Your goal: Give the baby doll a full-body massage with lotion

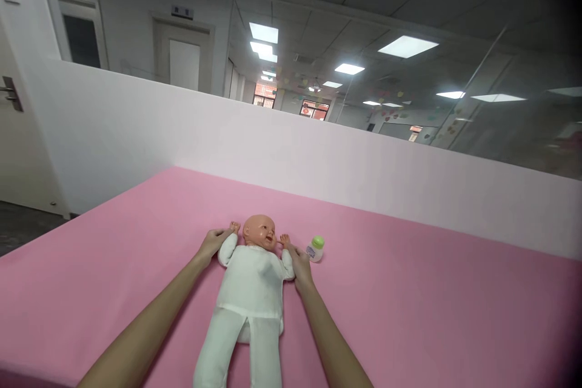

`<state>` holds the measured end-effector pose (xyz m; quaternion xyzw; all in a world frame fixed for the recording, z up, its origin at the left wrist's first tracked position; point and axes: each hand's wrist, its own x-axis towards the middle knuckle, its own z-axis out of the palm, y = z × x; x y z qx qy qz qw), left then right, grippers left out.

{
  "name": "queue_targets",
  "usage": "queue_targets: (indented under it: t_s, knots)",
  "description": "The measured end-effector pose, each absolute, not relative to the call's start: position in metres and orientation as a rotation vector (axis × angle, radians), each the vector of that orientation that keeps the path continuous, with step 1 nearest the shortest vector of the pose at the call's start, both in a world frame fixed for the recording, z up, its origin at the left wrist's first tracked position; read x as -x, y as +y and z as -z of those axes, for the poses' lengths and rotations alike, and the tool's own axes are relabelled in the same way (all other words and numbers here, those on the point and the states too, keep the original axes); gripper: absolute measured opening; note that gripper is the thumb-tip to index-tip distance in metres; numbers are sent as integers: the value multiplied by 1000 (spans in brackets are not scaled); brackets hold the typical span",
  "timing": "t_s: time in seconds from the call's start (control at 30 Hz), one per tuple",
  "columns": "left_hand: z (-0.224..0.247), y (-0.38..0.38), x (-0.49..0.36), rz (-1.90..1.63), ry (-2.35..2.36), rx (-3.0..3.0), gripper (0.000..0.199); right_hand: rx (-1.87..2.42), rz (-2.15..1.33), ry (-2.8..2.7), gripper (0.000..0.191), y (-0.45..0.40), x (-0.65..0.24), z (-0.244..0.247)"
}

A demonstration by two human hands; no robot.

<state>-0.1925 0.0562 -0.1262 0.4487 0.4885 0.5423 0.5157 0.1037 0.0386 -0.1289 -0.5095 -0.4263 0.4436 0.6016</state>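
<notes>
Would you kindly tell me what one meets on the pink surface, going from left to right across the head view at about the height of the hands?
Left hand, the doll's head, right hand, small bottle with a green top.

White-clad doll (pixel 251 282), lying face up

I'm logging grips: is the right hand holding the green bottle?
No, the right hand holds the doll's arm, with the bottle beside it.
</notes>
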Motion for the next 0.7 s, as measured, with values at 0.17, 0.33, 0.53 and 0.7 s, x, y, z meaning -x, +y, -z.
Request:
queue_targets:
  t_s: [0.17, 0.33, 0.53, 0.7]
  knots:
    - [121, 49, 219, -1234, 834, -1207, 42, 1051, -1221, -1019, 48, 21, -120, 124]
    - [112, 44, 245, -877, 558, -1476, 41, 947, -1325, -1251, 49, -6, -147, 100]
    - [106, 29, 254, -485, 370, -1855, 31, 930, -1463, -1998, 34, -30, -167, 71]
    - [104, 17, 257, -393, 409, -1898, 33, 923, -1498, -2220, 27, -32, -160, 69]
